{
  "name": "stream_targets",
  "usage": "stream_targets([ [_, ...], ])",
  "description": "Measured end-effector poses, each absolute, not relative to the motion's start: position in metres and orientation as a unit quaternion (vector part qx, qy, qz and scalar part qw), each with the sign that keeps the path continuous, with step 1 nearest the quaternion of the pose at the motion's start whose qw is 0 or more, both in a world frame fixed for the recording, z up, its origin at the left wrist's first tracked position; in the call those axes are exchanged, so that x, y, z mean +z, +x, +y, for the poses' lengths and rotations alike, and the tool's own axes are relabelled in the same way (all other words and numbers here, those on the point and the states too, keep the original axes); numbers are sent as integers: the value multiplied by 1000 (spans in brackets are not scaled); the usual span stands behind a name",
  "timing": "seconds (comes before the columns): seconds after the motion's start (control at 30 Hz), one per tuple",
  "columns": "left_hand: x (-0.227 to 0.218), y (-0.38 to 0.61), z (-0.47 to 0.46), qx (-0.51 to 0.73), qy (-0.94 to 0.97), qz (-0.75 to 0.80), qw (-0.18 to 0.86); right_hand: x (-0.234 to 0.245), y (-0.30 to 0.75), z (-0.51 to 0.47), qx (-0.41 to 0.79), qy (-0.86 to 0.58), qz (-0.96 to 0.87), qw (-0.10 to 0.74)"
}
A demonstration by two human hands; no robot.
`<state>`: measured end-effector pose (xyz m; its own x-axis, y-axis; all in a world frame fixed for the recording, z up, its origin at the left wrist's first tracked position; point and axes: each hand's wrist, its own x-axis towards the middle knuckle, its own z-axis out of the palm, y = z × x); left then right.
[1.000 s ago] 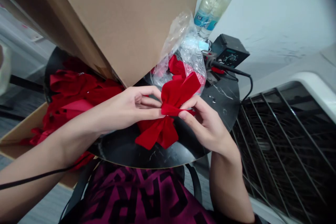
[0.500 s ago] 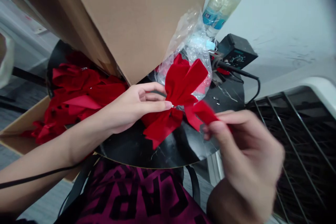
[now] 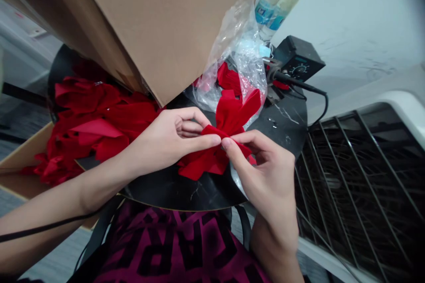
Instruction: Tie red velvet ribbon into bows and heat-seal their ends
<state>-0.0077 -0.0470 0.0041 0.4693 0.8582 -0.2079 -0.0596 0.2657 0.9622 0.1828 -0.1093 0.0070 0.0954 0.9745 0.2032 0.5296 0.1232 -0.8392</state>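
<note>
Clenched on the red velvet bow [image 3: 229,112], your left grip [image 3: 172,135] and right grip [image 3: 262,163] pinched its middle above the black tabletop [image 3: 186,194], beside a plastic bag [image 3: 245,57].

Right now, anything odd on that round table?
Yes: a black dial box with a cord sits beside the crumpled plastic bag on the black table, out of keeping with the red bow between the left hand and right hand. A large cardboard box also tilts over the table, overhanging the red fabric pile.
</note>
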Motion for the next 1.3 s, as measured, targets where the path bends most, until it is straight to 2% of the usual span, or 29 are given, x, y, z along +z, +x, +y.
stream_targets([
  [0.13, -1, -7, -47, 373, 525, 409, 647, 3, 181, -112, 287, -598, -599, 449],
  [0.33, -4, -6, -47, 434, 513, 401, 622, -5, 185, -111, 402, -546, -533, 507],
  [0.63, 1, -5, -52, 453, 517, 399, 607, -16, 183, -109, 440, -512, -445, 589],
  [0.87, 5, -4, -54, 457, 554, 444, 536, -24, 174, -110, 460, -474, -395, 639],
  [1.07, 7, -5, -55, 450, 574, 465, 502, -27, 171, -108, 479, -461, -369, 650],
  [1.3, 10, -5, -54, 440, 576, 479, 494, -27, 169, -107, 435, -494, -386, 646],
])
